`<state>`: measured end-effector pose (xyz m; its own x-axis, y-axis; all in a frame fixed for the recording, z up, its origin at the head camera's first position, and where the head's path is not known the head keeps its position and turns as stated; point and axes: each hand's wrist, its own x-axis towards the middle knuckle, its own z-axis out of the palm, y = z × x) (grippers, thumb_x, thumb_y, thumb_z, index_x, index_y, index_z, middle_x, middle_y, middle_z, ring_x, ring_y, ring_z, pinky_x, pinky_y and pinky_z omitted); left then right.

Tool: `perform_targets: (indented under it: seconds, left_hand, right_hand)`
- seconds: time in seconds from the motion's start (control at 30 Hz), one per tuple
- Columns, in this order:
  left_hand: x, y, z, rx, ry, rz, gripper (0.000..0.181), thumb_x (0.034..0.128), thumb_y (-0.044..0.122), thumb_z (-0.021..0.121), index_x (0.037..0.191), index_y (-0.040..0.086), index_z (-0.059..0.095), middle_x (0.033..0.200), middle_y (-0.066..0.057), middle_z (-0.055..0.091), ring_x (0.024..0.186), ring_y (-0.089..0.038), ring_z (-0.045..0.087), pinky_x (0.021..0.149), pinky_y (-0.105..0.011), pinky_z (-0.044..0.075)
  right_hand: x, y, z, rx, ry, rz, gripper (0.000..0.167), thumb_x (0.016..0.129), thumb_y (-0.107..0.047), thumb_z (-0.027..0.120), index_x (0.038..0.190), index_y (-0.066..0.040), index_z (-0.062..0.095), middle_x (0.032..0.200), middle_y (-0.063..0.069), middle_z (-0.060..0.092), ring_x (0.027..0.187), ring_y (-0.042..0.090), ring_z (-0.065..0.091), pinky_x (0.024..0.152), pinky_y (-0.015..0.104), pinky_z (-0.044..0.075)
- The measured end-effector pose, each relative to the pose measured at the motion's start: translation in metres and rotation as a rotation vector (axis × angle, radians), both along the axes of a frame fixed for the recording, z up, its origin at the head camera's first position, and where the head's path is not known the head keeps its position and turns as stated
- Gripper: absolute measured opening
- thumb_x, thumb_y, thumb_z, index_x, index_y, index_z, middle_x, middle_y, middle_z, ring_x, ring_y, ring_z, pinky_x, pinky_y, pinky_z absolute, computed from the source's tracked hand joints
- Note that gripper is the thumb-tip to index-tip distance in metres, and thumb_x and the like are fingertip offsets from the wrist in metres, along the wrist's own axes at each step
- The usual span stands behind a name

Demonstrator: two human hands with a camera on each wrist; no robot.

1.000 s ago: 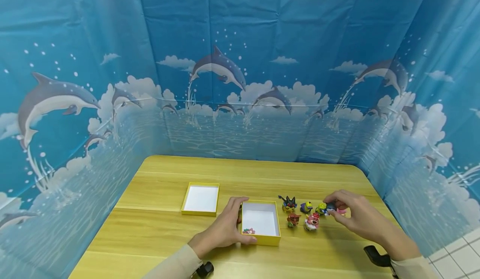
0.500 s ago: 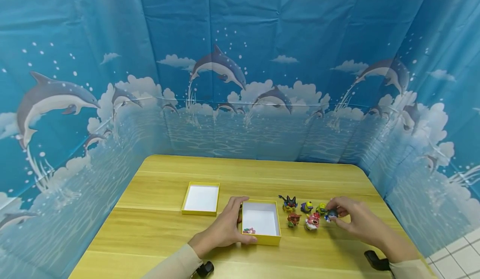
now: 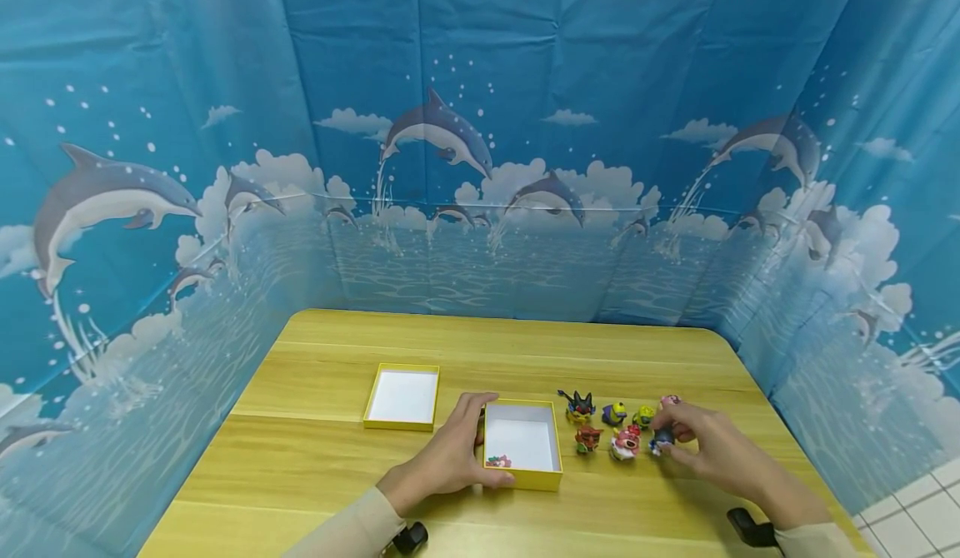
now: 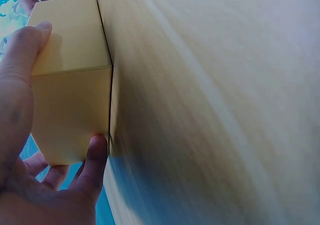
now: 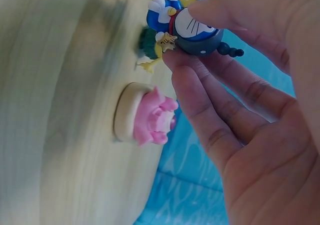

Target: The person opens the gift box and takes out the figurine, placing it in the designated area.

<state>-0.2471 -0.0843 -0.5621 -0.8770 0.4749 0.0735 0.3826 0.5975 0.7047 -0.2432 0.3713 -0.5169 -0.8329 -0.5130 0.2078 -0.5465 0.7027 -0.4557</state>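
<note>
My left hand [image 3: 448, 458] grips the left side of an open yellow box [image 3: 534, 480], thumb on the near wall and fingers at the far side. A small pink-and-green piece [image 3: 498, 461] lies in its near left corner. My right hand [image 3: 723, 451] pinches a blue-and-white Doraemon figurine [image 5: 192, 31] with a dark cap between thumb and fingers, close to the tabletop. Beside it stand a pink-and-white figurine [image 3: 625, 443] and a yellow-green one [image 3: 642, 416]. A pink figurine on a cream base [image 5: 152, 116] stands just beyond the right hand.
The box's lid [image 3: 402, 397], white inside, lies left of the box on the wooden table [image 3: 315, 450]. Between box and right hand stand a black-eared figurine [image 3: 578, 407], a purple-and-yellow one [image 3: 613, 413] and a brown one [image 3: 587, 439]. A dolphin-print curtain [image 3: 480, 275] surrounds the table.
My right hand has drawn the Doraemon figurine toward the near side, out of the back row to beside the pink-and-white one. The pink figurine behind shows more now. My left hand stays put.
</note>
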Motion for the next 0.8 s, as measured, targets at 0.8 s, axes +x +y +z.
perform_targets:
  seconds: [0.8]
  left_hand:
    - [0.0,0.0,0.0,0.001,-0.008,-0.003,0.128,0.0869,0.061,0.101,0.182,0.016,0.03,0.178,-0.013,0.041,0.153,-0.034,0.06,0.122,-0.053,0.059]
  right_hand:
    - [-0.002,0.002,-0.016,0.013,-0.047,0.013,0.032,0.093,-0.001,0.094,0.119,-0.012,0.08,0.115,0.005,0.083,0.097,0.015,0.081,0.081,0.032,0.071]
